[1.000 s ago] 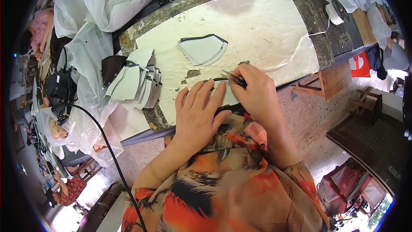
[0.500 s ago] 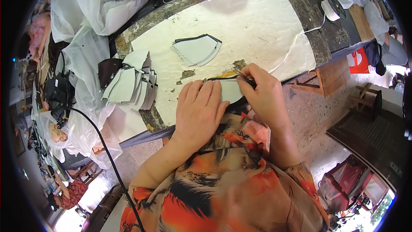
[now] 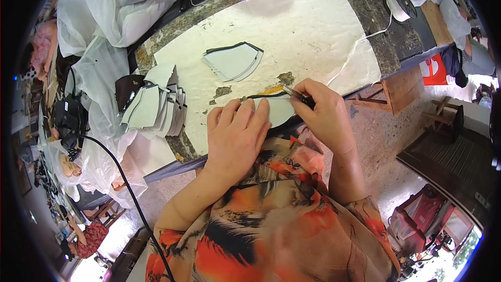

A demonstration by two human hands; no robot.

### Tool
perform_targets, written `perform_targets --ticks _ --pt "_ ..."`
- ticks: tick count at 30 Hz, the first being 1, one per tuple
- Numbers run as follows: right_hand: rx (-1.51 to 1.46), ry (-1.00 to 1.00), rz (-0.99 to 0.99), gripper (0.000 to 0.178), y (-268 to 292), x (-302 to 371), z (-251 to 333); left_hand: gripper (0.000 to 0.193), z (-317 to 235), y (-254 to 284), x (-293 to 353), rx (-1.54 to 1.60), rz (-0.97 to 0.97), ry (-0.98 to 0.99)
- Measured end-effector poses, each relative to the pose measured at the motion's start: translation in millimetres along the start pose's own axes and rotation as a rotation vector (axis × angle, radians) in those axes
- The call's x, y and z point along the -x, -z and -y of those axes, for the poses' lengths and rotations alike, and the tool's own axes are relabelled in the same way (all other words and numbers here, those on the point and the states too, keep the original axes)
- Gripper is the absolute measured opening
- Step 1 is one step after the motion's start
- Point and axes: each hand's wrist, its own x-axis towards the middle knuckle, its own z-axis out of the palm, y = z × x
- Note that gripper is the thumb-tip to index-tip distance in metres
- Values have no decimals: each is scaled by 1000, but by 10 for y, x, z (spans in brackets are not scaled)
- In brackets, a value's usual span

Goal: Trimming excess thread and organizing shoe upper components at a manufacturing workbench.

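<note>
A pale, curved cut piece with a black edge [image 3: 280,109] lies at the table's near edge, between my hands. My left hand [image 3: 235,131] rests on its left part, fingers laid flat. At its right end, my right hand [image 3: 320,109] pinches a slim pointed metal tool [image 3: 293,92], its tip by the black edge. The tool's kind is not clear, as my fingers hide most of it. Farther off, a similar black-edged piece [image 3: 233,61] lies on the white sheet [image 3: 302,26]. To the left is a loose stack of such pieces [image 3: 151,107].
At the back right stands a spool of white cord [image 3: 399,8], its cord trailing over the sheet. Clear plastic bags [image 3: 91,10] crowd the left side. A black cable [image 3: 125,177] hangs at the lower left. A wooden stool [image 3: 396,94] is beyond the table's right edge.
My left hand has shifted slightly left along the piece, baring more of it between my hands. The tool's tip now shows a little more, with my right hand nearly in the same place.
</note>
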Motion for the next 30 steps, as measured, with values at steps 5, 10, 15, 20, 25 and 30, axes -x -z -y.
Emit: perform_targets --ticks 5,10,15,20,25,30 --pt "-20 -51 35 14 33 -16 -14 44 -10 9 -22 9 12 2" --pt "-1 -92 71 15 52 -44 7 45 -24 10 -42 6 15 5" --pt "42 -142 87 17 43 -73 -1 45 -33 23 -70 7 40 8" --pt "57 -159 100 17 60 -90 22 43 -25 43 -107 -3 65 -6" --pt "58 -201 119 18 68 -113 30 37 -36 90 -185 -12 82 -28" --pt "137 -196 89 17 54 -132 14 40 -60 47 -200 -23 78 -70"
